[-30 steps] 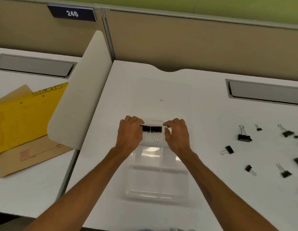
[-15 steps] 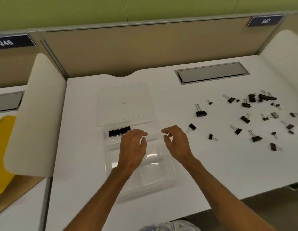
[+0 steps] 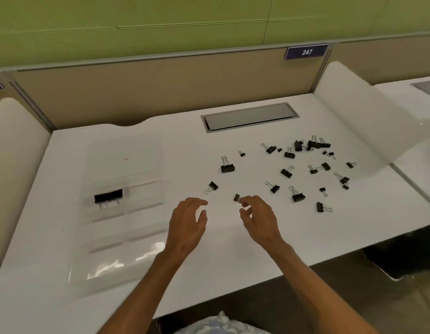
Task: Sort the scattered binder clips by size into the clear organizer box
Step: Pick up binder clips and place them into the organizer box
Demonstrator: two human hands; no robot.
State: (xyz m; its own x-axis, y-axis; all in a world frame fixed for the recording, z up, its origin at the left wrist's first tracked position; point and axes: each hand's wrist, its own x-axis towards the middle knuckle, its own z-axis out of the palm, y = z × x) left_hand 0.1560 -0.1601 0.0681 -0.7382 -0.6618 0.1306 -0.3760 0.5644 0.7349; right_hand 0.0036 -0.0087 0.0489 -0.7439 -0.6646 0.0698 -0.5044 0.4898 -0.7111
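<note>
A clear organizer box (image 3: 146, 227) lies on the left of the white desk, its lid (image 3: 124, 157) flat behind it. Two large black binder clips (image 3: 108, 195) sit side by side in its far left compartment. Several black binder clips of different sizes lie scattered on the right, among them a large one (image 3: 227, 166) and a medium one (image 3: 212, 186). My right hand (image 3: 259, 220) hovers with loosely curled fingers, its index fingertip at a small clip (image 3: 236, 197) and its thumb apart from it. My left hand (image 3: 187, 225) hangs relaxed beside it, holding nothing.
A grey cable hatch (image 3: 250, 118) is set into the desk behind the clips. Curved white dividers stand at the left (image 3: 11, 153) and the right (image 3: 353, 116). A tan partition runs along the back. The desk's front edge passes just behind my forearms.
Both hands have left the organizer box and moved right toward the scattered clips. My right fingertips have reached a small clip. The view has swung to the right.
</note>
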